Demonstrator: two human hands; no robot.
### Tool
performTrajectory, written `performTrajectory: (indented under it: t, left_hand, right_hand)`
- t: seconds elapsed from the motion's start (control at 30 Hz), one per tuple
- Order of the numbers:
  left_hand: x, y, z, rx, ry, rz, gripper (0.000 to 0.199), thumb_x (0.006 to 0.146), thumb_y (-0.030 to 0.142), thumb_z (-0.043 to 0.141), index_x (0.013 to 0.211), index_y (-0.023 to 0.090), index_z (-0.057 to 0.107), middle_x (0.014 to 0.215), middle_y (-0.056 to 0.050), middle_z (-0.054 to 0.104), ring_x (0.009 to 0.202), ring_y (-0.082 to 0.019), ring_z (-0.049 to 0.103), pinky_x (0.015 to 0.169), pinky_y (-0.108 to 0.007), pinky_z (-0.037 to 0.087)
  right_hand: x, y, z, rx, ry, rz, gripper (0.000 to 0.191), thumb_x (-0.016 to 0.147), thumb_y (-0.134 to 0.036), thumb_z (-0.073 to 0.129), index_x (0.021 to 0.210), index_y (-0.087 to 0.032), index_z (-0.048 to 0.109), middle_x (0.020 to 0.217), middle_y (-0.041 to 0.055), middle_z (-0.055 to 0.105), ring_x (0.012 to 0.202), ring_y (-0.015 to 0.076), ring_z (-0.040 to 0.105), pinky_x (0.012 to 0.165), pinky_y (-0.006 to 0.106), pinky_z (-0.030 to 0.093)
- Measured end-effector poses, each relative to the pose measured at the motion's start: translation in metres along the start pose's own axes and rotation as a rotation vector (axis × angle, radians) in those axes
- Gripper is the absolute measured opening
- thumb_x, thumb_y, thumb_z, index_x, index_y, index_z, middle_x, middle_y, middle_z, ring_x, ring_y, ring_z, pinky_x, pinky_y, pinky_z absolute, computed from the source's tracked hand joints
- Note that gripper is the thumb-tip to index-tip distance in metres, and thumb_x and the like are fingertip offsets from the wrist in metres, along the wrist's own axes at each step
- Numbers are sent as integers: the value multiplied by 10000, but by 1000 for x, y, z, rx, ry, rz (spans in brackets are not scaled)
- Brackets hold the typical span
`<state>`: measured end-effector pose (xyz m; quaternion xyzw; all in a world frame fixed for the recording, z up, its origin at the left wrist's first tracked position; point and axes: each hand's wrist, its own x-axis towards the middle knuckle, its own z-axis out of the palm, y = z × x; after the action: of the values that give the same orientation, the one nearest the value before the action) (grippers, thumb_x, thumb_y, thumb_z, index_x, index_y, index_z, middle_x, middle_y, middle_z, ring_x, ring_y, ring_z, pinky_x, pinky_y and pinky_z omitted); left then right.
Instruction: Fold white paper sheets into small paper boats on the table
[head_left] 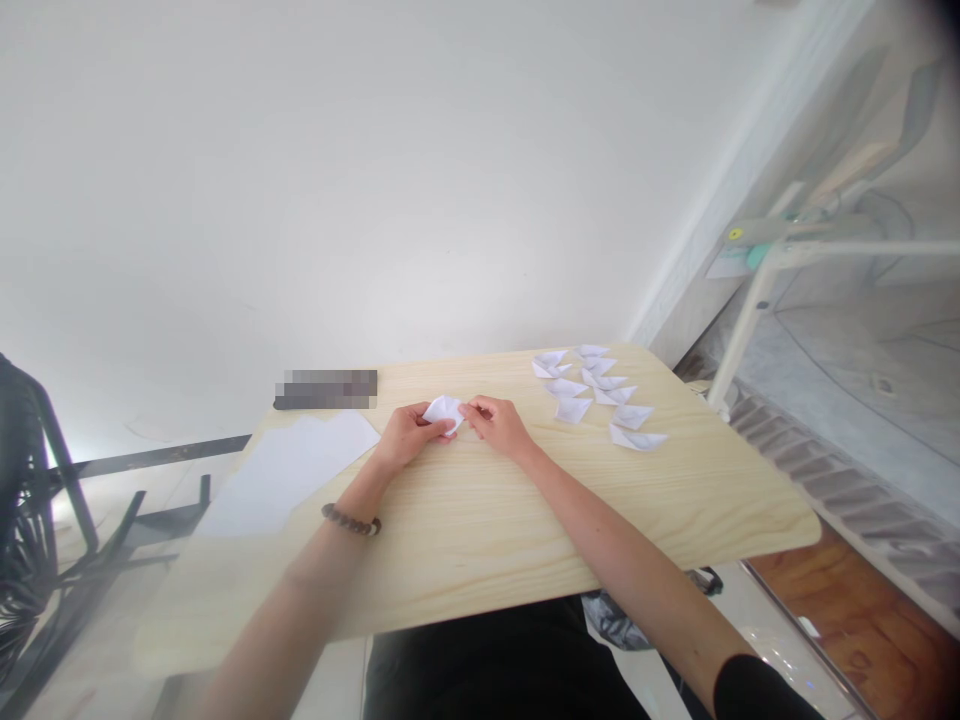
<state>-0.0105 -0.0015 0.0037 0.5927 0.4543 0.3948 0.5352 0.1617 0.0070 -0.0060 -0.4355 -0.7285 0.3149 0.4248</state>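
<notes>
A small folded piece of white paper is held just above the middle of the wooden table. My left hand grips its left and lower side, thumb on top. At its right edge, my right hand pinches the paper between thumb and fingers. The exact folds are too small to make out. To the right, several folded white paper boats stand in loose rows on the table. Flat white paper sheets lie left of my left hand.
Behind the sheets is a dark, pixelated object near the table's back edge. A white wall rises behind the table. At the left stands a black chair, and a white metal frame is beyond the table's right side.
</notes>
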Motion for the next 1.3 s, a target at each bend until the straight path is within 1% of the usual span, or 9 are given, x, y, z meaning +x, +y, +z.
performTrajectory:
  t: [0.13, 0.23, 0.33, 0.47, 0.6, 0.77, 0.9, 1.1, 1.3]
  left_hand:
    - [0, -2, 1, 9, -7, 5, 383, 625, 378, 635, 896, 109, 604, 735, -54, 649, 693, -185, 603, 695, -329, 478]
    - [2, -4, 5, -22, 20, 25, 416, 659, 413, 595, 943, 110, 574, 777, -61, 638, 705, -187, 603, 680, -338, 487]
    - [3, -5, 9, -19, 38, 59, 407, 684, 436, 559, 932, 114, 568, 785, -57, 627, 724, -180, 592, 665, -320, 488]
    - [4, -4, 8, 36, 91, 133, 358, 720, 437, 519, 875, 119, 576, 752, -43, 615, 710, -154, 566, 638, -267, 467]
    - [1, 0, 3, 143, 173, 180, 342, 725, 431, 515, 830, 117, 603, 750, -38, 625, 681, -136, 547, 618, -228, 424]
    - [-2, 4, 1, 224, 145, 140, 346, 711, 432, 531, 810, 121, 644, 748, -35, 643, 671, -143, 546, 584, -218, 401]
    - [0, 2, 3, 167, 141, 112, 347, 688, 431, 560, 817, 122, 650, 774, -46, 655, 695, -155, 564, 616, -231, 424]
    - [3, -2, 5, -65, 83, 25, 416, 672, 452, 565, 886, 102, 635, 825, -71, 656, 768, -195, 585, 682, -305, 481]
    - [1, -1, 2, -69, 99, 65, 406, 661, 439, 583, 880, 103, 646, 822, -70, 656, 768, -202, 584, 710, -328, 479]
  right_hand:
    - [-1, 0, 0, -29, 19, -21, 341, 778, -429, 407, 606, -157, 521, 476, -33, 460, 457, 71, 421, 470, 184, 316]
    - [0, 0, 1, 12, 14, -28, 303, 776, -420, 405, 704, -160, 542, 599, -20, 521, 438, 59, 411, 444, 183, 312]
    - [1, 1, 2, 35, 8, -37, 279, 774, -409, 407, 783, -166, 543, 697, -7, 547, 429, 52, 409, 433, 183, 318]
    - [0, 0, 2, 19, -6, -70, 255, 777, -382, 414, 759, -166, 548, 691, -5, 548, 474, 63, 435, 484, 188, 353]
    - [-1, -4, 2, 1, -52, -76, 244, 781, -364, 412, 753, -162, 547, 666, -11, 541, 488, 65, 433, 495, 185, 352]
    - [-2, -5, 2, -24, -71, -119, 265, 800, -354, 383, 718, -152, 533, 624, -17, 509, 519, 68, 434, 501, 177, 337]
    - [-1, -4, 1, -24, -55, -133, 265, 803, -349, 380, 705, -151, 526, 615, -19, 500, 527, 69, 436, 507, 178, 333]
    - [0, 0, 0, 25, 36, -69, 267, 797, -363, 374, 737, -151, 526, 650, -4, 515, 564, 83, 456, 526, 188, 346]
    - [-1, -3, 0, 43, 30, -57, 271, 791, -374, 377, 727, -158, 528, 623, -9, 502, 559, 86, 452, 519, 189, 342]
